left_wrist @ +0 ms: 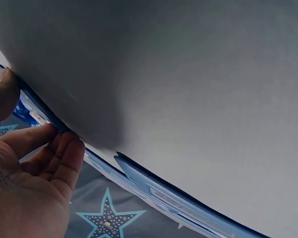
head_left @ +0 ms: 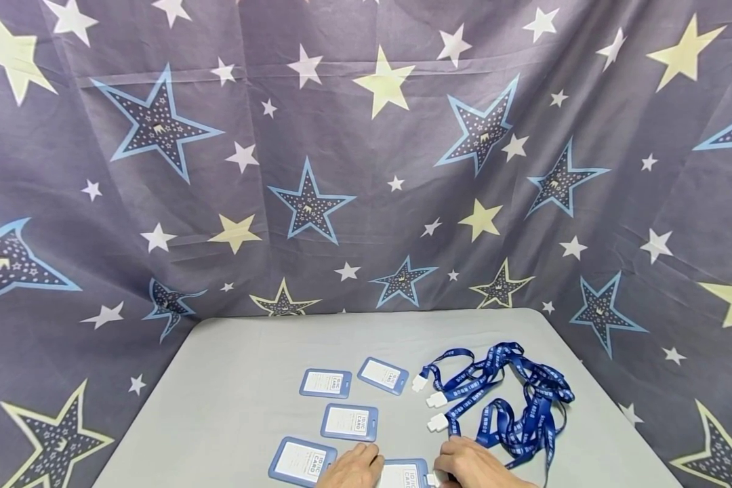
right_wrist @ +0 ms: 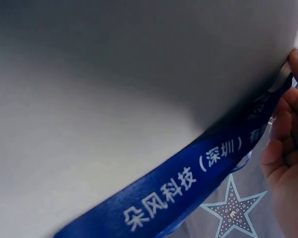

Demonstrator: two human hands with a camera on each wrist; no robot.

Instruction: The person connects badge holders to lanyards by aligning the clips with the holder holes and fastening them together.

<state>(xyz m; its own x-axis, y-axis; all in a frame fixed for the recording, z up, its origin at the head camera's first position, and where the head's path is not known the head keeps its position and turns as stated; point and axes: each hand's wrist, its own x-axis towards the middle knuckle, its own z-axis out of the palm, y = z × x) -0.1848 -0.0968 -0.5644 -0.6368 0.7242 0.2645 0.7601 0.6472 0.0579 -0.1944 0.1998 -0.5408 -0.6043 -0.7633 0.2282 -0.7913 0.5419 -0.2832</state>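
At the near edge of the table, a blue-framed ID card holder (head_left: 402,472) lies between both hands. My left hand (head_left: 354,466) pinches its left side between thumb and fingers; the left wrist view shows the holder's edge (left_wrist: 42,106) between them. On the right, my right hand (head_left: 474,464) pinches the white plastic clip (head_left: 433,479) of a blue lanyard beside the holder's right end. The lanyard's strap (right_wrist: 184,173), with white lettering, trails from those fingers in the right wrist view. Whether the clip is joined to the holder is hidden by the fingers.
Several more card holders lie flat to the left, including one (head_left: 301,461) beside my left hand and one (head_left: 350,421) behind it. A tangled pile of blue lanyards (head_left: 539,386) with white clips lies at right. A starry curtain (head_left: 341,135) surrounds the grey table (head_left: 219,393).
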